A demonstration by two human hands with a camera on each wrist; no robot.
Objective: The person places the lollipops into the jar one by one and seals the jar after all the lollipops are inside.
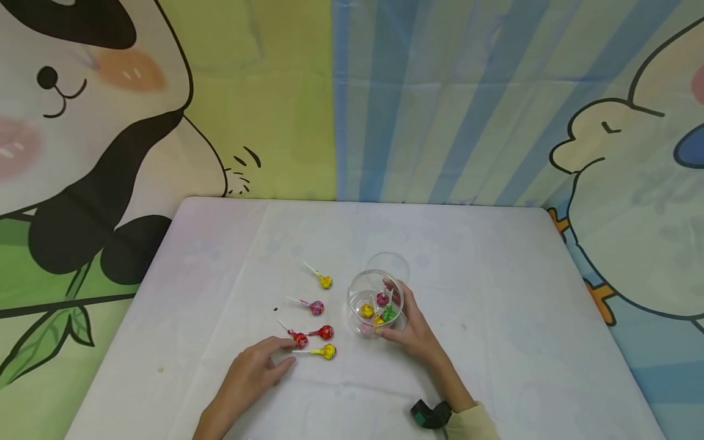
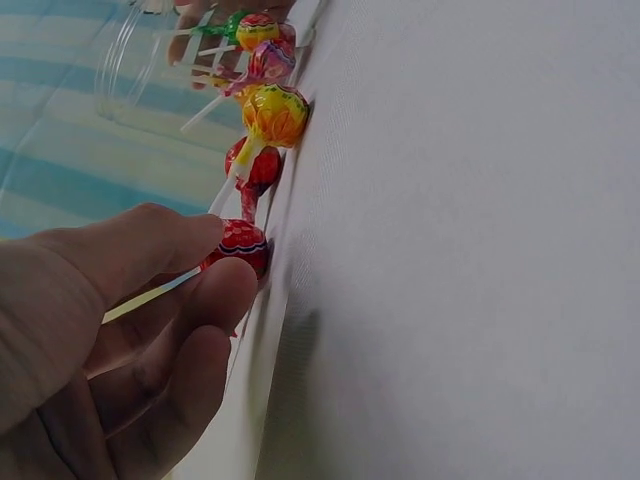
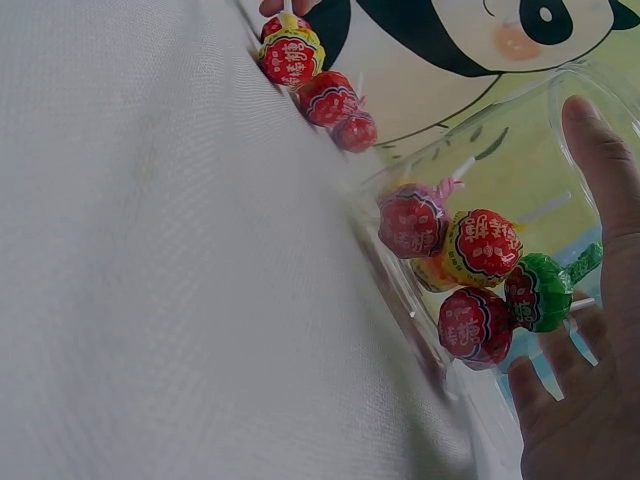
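Observation:
Several wrapped lollipops lie on the white table. My left hand (image 1: 250, 376) reaches in from the left, thumb and index finger spread apart, fingertips beside a red lollipop (image 1: 299, 340). Close by lie another red lollipop (image 1: 327, 332) and a yellow one (image 1: 329, 351). Farther back are a purple lollipop (image 1: 316, 307) and a second yellow one (image 1: 326, 282). With thumb and fingers round its right side, my right hand (image 1: 415, 330) holds a clear jar (image 1: 352, 293). Inside the jar, the right wrist view shows a green lollipop (image 3: 540, 292) among several red and yellow ones.
Behind the jar a clear round thing (image 1: 387, 254) shows as a faint ring on the table (image 1: 511, 293). A small dark speck (image 1: 275, 309) lies left of the purple lollipop. Cartoon-printed cloth (image 1: 297, 122) hangs behind the table's far edge.

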